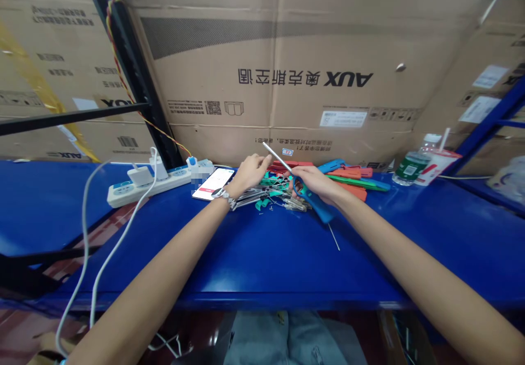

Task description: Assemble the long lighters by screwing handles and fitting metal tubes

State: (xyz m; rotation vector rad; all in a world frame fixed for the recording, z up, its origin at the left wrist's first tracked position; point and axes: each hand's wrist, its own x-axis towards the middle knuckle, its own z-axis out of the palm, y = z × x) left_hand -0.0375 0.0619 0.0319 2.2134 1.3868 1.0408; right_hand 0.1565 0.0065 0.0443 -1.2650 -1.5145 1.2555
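My right hand [310, 183] is closed around a blue long-necked lighter [318, 205], its metal tube pointing up and to the left. A thin metal rod [334, 236] shows below the lighter's lower end; whether it is attached I cannot tell. My left hand [251, 172], with a watch at the wrist, is open over the left side of a pile of small parts, its fingers loosely bent. Metal tubes [246, 196], green plastic pieces [262, 204] and clear slim parts [297, 205] make up the pile between my hands. Its fingertips' undersides are hidden.
Red, orange and green plastic handles [355, 182] lie behind my right hand. A phone [213, 183] and a white power strip [151, 184] with cables are at left. A bottle [412, 163] and a paper cup [438, 167] stand at right. Cardboard boxes [287, 42] wall the blue table [262, 261].
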